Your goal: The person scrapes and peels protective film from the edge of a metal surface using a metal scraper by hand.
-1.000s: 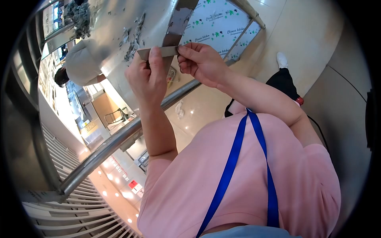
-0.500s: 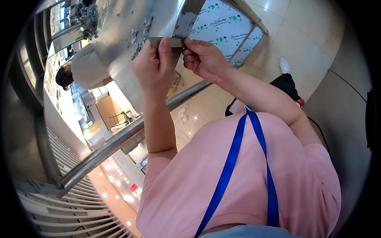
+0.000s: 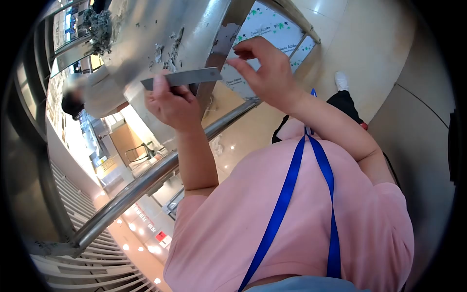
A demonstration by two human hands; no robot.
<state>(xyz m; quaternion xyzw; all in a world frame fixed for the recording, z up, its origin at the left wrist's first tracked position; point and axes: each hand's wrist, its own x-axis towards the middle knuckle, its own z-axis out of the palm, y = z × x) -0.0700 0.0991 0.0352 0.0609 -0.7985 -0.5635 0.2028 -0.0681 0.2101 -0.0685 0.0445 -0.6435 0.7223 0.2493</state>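
A flat grey metal blade (image 3: 197, 76), slanted at one end and with a small hole near the other, lies across the fingers of my left hand (image 3: 172, 107). That hand is closed, its thumb pressed on the blade near the slanted end. My right hand (image 3: 272, 73) hovers beyond the holed end, apart from it. Its thumb and index finger are spread, with nothing visible between them. Behind the blade is a metal surface (image 3: 141, 53) with grey peeled scraps (image 3: 172, 51) on it.
A larger grey clump of scraps (image 3: 97, 31) sits farther up the metal surface. A round metal rail (image 3: 141, 182) crosses below my left forearm. Leaf-printed film (image 3: 262, 24) covers a panel at upper right. Another person (image 3: 99, 92) is at the left.
My right hand has let go of the blade and moved right, its fingers opening. The left hand has shifted left and lower with the blade, turning it into fuller view.
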